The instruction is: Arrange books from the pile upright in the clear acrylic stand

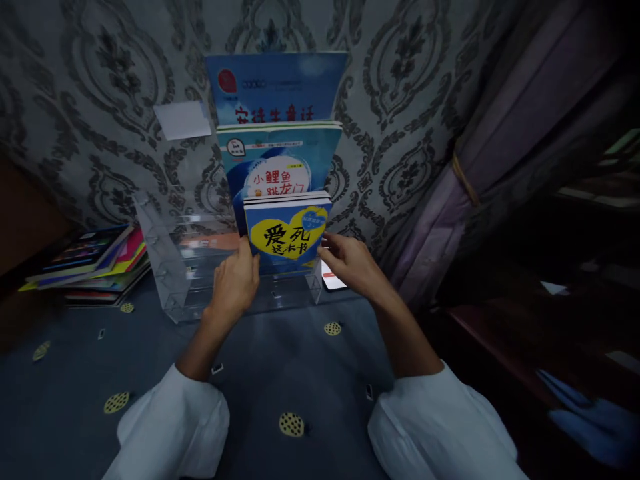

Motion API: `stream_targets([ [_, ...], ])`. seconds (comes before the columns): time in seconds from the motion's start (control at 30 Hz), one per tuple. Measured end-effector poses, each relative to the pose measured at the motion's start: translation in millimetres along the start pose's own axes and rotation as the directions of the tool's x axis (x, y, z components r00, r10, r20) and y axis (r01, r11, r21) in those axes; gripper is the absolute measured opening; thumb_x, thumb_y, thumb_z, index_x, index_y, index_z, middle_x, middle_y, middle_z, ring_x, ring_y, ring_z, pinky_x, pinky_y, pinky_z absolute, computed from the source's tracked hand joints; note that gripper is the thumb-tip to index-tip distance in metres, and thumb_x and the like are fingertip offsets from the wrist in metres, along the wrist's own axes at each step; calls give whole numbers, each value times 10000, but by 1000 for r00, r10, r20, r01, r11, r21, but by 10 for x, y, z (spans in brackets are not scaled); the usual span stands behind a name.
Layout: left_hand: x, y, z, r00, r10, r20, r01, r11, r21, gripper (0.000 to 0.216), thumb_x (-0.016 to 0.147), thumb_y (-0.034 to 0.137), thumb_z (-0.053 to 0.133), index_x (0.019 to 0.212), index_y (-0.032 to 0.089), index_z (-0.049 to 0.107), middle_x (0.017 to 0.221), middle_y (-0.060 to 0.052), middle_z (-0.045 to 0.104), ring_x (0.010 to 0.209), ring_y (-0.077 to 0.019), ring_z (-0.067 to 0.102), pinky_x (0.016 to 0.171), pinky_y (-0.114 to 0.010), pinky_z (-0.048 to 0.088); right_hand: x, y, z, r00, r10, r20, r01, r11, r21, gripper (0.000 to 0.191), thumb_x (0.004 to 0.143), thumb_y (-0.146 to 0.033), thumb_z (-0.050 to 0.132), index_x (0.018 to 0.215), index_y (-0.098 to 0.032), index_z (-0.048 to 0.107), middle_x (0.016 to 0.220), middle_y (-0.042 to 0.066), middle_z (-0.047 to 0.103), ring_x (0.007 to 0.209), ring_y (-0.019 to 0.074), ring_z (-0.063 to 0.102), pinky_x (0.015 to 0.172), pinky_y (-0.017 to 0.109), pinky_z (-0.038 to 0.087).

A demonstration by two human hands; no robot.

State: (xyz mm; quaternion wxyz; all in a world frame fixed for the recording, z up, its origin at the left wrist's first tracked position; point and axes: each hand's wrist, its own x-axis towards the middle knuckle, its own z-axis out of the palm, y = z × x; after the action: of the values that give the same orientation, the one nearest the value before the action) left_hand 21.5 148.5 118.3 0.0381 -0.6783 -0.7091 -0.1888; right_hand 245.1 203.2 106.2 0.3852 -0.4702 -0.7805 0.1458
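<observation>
A small stack of blue books (287,233), the front one with a yellow heart on its cover, stands upright between my hands. My left hand (235,280) grips its left edge, and my right hand (347,260) closes on its right edge. The books are at the front tier of a clear acrylic rack (173,287); whether they rest on it is hidden. Behind them rise a teal book (280,150) with a white oval title and, at the back, a taller dark blue book (280,80) with red lettering.
At the left lies a pile of books and colourful papers (95,263). A white card (183,120) shows against the patterned wall. A bright-screened phone (333,277) sits right of the rack. A tied curtain (430,220) hangs at right. The dark cloth (250,400) has pineapple prints.
</observation>
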Motion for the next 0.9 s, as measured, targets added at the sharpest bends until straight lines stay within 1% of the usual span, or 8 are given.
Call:
stream_targets([
  [0.17,9,-101,-36,999,44,10,-42,992,-116,316,1039,245,421,1336,157,484,1104,-143,747,1072,-312,717,868,-384,536,5,50,6,1000,10,-12,-10,1000,28,377,903,-283,553,1218,-158,716,1119,117,792,994,285,762,847,401,600],
  [0.33,41,-239,-26,997,68,-30,-73,969,-236,302,1022,233,445,1307,172,520,1151,-137,735,1150,-304,684,944,-425,530,-1,65,0,1000,15,-23,-14,999,37,384,890,-315,570,1206,-158,722,1096,123,796,977,299,766,800,405,616],
  [0.5,69,-480,-139,982,85,-169,-144,913,-381,372,993,210,443,1350,154,529,1168,-128,724,1091,-275,698,989,-447,529,-20,56,-122,991,58,-119,-54,998,39,351,854,-367,622,1105,-153,740,1098,152,786,945,312,756,818,427,586],
  [0.6,70,-640,-261,965,51,-258,-173,862,-477,407,983,215,431,1376,158,522,1168,-110,722,1059,-236,708,987,-417,544,-56,-97,-212,952,92,-293,-71,994,80,231,833,-383,638,881,-179,736,849,96,781,736,244,713,665,349,535],
  [0.67,67,-732,-345,955,28,-296,-186,833,-521,399,971,220,445,1353,156,538,1132,-94,728,1015,-217,719,961,-394,563,-94,-264,-249,891,81,-446,-38,994,104,277,827,-395,642,624,-207,635,557,12,629,514,165,561,511,290,412],
  [0.77,58,-844,-457,942,-29,-335,-178,802,-570,360,965,210,463,1309,158,556,1081,-74,737,908,-187,737,909,-362,586,-170,-522,-256,798,-6,-602,87,991,106,419,821,-333,627,444,-228,477,394,-51,399,392,103,343,434,277,244],
  [0.83,44,-909,-521,934,-72,-350,-162,787,-595,327,980,207,464,1291,168,559,1063,-63,741,875,-175,743,889,-343,592,-225,-645,-231,795,-63,-603,145,986,88,440,837,-313,621,431,-225,473,383,-49,400,377,100,334,436,284,228],
  [0.9,25,-976,-579,920,-109,-376,-154,781,-605,298,1005,210,459,1283,162,556,1052,-55,741,880,-169,746,888,-340,587,-271,-722,-175,838,-57,-543,120,989,82,464,858,-324,628,436,-222,463,393,-47,401,389,102,346,450,288,236],
])
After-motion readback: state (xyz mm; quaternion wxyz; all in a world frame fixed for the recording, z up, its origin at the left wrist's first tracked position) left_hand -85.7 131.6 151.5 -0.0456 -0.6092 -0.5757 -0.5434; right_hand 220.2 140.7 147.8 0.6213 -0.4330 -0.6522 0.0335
